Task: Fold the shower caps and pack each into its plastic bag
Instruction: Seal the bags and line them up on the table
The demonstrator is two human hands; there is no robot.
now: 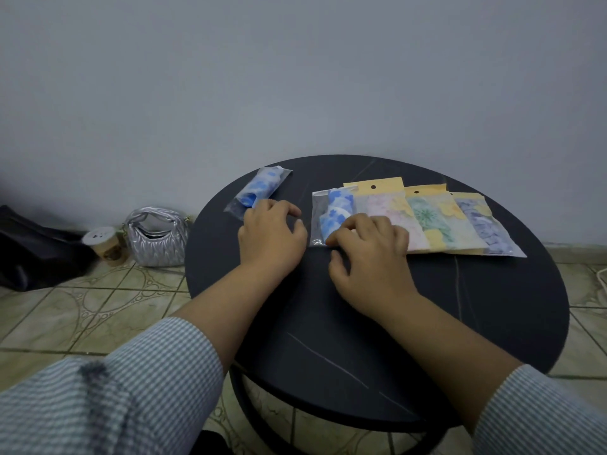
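Note:
On the round dark table [492,307], a clear plastic bag with a rolled blue-flowered shower cap [336,213] lies at the left end of a row of packs. My right hand [369,254] rests on this bag's near edge, its fingertips pressing it down. A second bagged blue-flowered cap [259,188] lies apart at the table's far left. My left hand [271,238] hovers just in front of that one with loosely curled fingers and holds nothing. Three packed caps follow in the row: a pink one [389,205], a green one [437,218] and a purple one [483,221].
The table stands against a grey wall. On the tiled floor to the left are a silver quilted handbag [157,236], a paper cup [103,243] and a dark bag [29,251]. A white cable [602,277] lies at the right edge.

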